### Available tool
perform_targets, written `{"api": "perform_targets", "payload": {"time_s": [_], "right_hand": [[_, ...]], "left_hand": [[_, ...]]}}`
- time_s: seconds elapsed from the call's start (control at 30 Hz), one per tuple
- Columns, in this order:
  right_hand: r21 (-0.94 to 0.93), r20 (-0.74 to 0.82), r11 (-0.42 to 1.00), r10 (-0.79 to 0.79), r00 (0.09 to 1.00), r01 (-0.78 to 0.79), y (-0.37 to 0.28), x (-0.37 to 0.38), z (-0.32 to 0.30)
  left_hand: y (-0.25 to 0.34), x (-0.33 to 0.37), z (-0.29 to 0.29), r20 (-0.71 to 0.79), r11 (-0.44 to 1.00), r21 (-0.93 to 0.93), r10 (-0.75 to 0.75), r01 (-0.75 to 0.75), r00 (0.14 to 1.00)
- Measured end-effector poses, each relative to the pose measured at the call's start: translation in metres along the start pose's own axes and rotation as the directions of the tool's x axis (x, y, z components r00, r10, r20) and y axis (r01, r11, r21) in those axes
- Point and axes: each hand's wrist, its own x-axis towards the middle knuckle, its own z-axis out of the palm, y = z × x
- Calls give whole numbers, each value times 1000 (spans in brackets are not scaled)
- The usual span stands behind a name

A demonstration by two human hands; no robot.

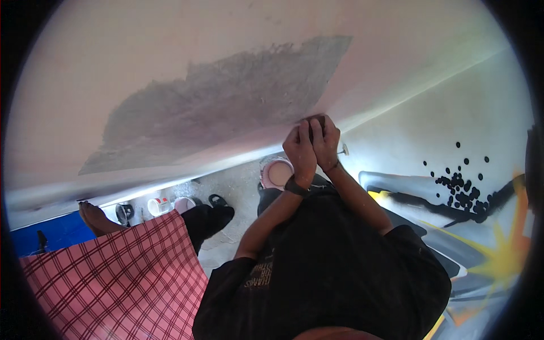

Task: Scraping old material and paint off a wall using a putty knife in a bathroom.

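Note:
My left hand (299, 152) and my right hand (325, 144) are side by side at the pale pinkish wall (153, 45), thumbs close together. Both sets of fingers are closed round a small dark brown piece (315, 120) pressed to the wall or very near it. Most of it is hidden by my fingers, so its kind cannot be made out. Just beyond and to the left of my hands, a large rough grey patch (221, 107) spreads over the wall. Below my hands a pink bucket (277, 171) with pale contents stands on the floor.
At my left is a co-worker in a pink checked shirt (124, 277), with a hand (95, 218) near the wall. Along the wall's foot stand a white tub (157, 207) and a pinkish bucket (184, 204). A side wall (453, 124) with painted shapes rises at my right.

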Motion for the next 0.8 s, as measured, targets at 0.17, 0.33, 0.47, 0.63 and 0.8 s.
{"api": "perform_targets", "payload": {"time_s": [0.17,0.33,0.47,0.63,0.8], "right_hand": [[12,-67,997,-72,995,73,1,-4,4],[32,-53,998,-44,998,46,1,-6,8],[42,-69,999,-3,998,6,-4,-5,8],[24,-65,999,-25,998,27,-2,-4,11],[45,-67,999,-5,998,8,-1,-4,15]], "left_hand": [[4,-3,-3,32,999,18,-44,43,999],[1,0,-8,23,997,-61,-45,46,999],[-4,2,-9,35,997,-46,-65,66,997],[1,2,-10,47,995,-41,-92,94,995],[1,5,-11,47,995,-19,-95,96,994]]}}
